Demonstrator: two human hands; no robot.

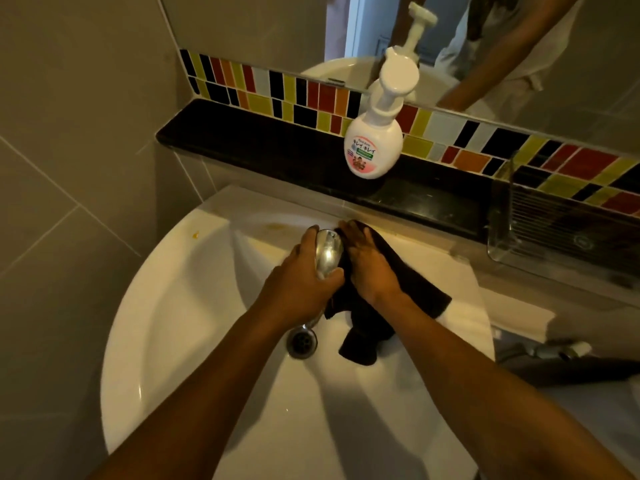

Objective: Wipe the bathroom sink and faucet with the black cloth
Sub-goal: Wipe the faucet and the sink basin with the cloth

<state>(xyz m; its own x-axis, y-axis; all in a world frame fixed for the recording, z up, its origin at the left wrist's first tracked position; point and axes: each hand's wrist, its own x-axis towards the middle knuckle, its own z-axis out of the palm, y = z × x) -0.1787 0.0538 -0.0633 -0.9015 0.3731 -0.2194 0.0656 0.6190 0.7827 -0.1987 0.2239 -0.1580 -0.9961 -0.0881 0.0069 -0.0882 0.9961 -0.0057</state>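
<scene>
A white round sink (194,306) fills the middle of the view, with a chrome drain (302,342) in its bowl. The chrome faucet (327,251) stands at the back of the basin. My left hand (301,282) wraps around the faucet's left side and front. My right hand (370,265) presses the black cloth (412,289) against the faucet's right side. The cloth drapes over the sink's rim and hangs down into the bowl. The faucet's spout is mostly hidden under my hands.
A white pump soap bottle (375,140) stands on the black ledge (259,147) behind the sink. A clear plastic rack (568,223) hangs at the right. Coloured mosaic tiles and a mirror (450,36) run above the ledge. Yellowish stains mark the sink's back left rim.
</scene>
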